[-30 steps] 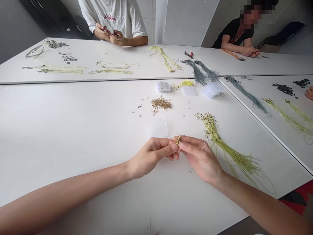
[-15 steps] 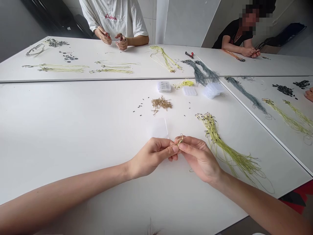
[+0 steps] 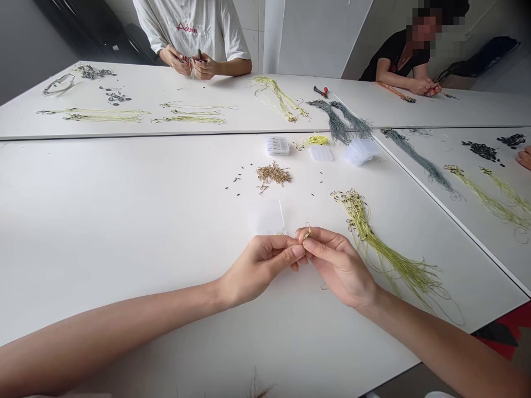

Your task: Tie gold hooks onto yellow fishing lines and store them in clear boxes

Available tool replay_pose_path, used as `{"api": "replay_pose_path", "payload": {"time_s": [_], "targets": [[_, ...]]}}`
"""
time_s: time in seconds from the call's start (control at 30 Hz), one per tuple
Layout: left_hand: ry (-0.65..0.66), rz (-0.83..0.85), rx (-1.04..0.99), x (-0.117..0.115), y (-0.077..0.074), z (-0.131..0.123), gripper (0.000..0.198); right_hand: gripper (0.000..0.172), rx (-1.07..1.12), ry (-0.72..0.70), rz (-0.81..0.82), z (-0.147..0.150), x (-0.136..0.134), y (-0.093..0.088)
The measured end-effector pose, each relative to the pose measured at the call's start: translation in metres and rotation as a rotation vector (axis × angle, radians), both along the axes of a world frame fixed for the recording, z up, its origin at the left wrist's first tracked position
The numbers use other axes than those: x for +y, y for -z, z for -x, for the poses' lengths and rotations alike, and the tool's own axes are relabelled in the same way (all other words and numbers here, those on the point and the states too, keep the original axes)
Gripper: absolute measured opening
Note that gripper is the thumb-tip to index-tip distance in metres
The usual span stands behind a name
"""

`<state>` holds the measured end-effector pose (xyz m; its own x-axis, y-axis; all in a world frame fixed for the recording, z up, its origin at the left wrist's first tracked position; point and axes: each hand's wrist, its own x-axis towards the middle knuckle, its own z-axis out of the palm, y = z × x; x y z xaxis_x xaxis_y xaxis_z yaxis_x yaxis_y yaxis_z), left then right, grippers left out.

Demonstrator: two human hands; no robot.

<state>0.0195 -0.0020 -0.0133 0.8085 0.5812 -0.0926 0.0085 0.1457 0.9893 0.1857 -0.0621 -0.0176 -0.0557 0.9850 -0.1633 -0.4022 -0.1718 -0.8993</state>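
Over the white table, my left hand (image 3: 259, 268) and my right hand (image 3: 341, 262) meet fingertip to fingertip. Both pinch a thin yellow-green cord (image 3: 307, 234), and a small loop of it sticks up above my right thumb. The rest of the cord is mostly hidden by my fingers. Just behind my left fingers lies a clear plastic box (image 3: 267, 216). To the right of my right hand is a bundle of yellow-green cords (image 3: 379, 243) with dark bits at its top end. Farther back sits a pile of small gold-coloured metal pieces (image 3: 274, 174).
Several tiny black pieces (image 3: 237, 179) lie scattered near the pile. Stacked clear boxes (image 3: 277, 146) and loose clear cases (image 3: 362, 151) stand behind. Grey-green cord bundles (image 3: 340, 121) cross the table seam. Across the table a person in a white shirt (image 3: 193, 33) handles pliers; another person (image 3: 398, 61) leans at right.
The cord's loop has drawn down closer to my right thumb and fingertips, which have shifted slightly. Across the table, the co-worker's hands have come closer together.
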Motion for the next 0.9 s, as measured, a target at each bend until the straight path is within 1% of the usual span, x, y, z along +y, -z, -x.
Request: {"api": "replay_pose_path", "payload": {"time_s": [0.07,0.2,0.33,0.57,0.7,0.83,0.9], "targets": [[-0.009,-0.054,0.059,0.002,-0.001,0.001,0.027,0.012,-0.074,0.021,-0.016,-0.004,0.0,-0.001],[-0.089,-0.23,0.189,0.006,-0.003,0.003,0.026,0.013,-0.203,0.001,-0.023,-0.013,0.003,-0.005],[-0.133,-0.351,0.21,0.006,-0.004,0.004,0.024,0.01,-0.258,-0.033,-0.017,-0.021,0.006,-0.006],[-0.126,-0.394,0.201,0.011,-0.007,0.002,0.022,0.011,-0.257,-0.142,0.049,-0.022,0.004,-0.003],[-0.155,-0.437,0.191,0.011,-0.005,0.002,0.017,0.011,-0.24,-0.146,0.063,-0.022,0.003,-0.002],[-0.2,-0.477,0.188,0.012,-0.002,0.004,0.015,0.018,-0.227,-0.148,0.086,-0.022,0.002,-0.001],[-0.213,-0.485,0.194,0.013,-0.001,0.004,0.014,0.016,-0.218,-0.153,0.098,-0.023,0.002,-0.001]]}}
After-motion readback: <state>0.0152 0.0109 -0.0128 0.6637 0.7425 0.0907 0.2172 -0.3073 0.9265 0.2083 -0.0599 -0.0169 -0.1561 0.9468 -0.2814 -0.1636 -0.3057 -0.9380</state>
